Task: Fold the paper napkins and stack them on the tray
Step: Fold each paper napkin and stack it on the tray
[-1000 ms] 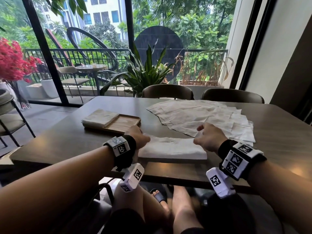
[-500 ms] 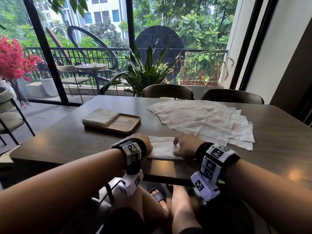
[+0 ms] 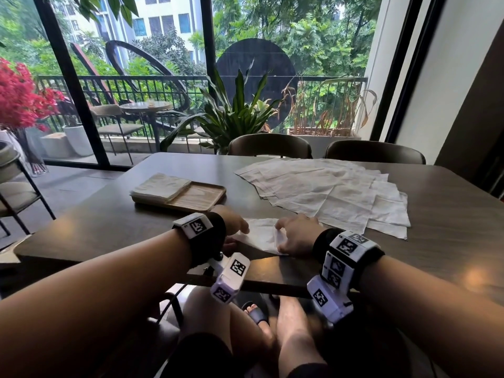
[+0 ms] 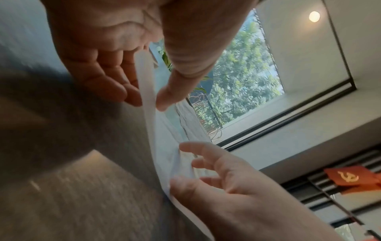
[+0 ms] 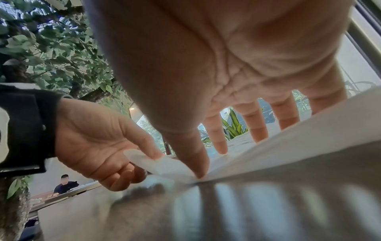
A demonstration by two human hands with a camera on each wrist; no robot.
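Note:
A white paper napkin [image 3: 260, 234] lies folded near the table's front edge between my hands. My left hand [image 3: 242, 227] pinches its left end between thumb and fingers [image 4: 164, 99], which lifts that end a little [image 5: 142, 157]. My right hand [image 3: 281, 236] rests on the right part, the thumb tip [image 5: 199, 173] and straight fingers pressing it onto the table. A wooden tray [image 3: 203, 199] stands at the left with a stack of folded napkins [image 3: 161, 185] on its left half. Several unfolded napkins [image 3: 327, 192] are spread at the back right.
The dark wooden table [image 3: 114, 227] ends close to my wrists. Two chairs [image 3: 270, 144] stand at its far side before a large window. A vase of red flowers [image 3: 19, 105] and another chair are at the left, off the table.
My hands have come closer together. The right hand moved left over the long folded napkin, which now shows as a much shorter piece between the hands.

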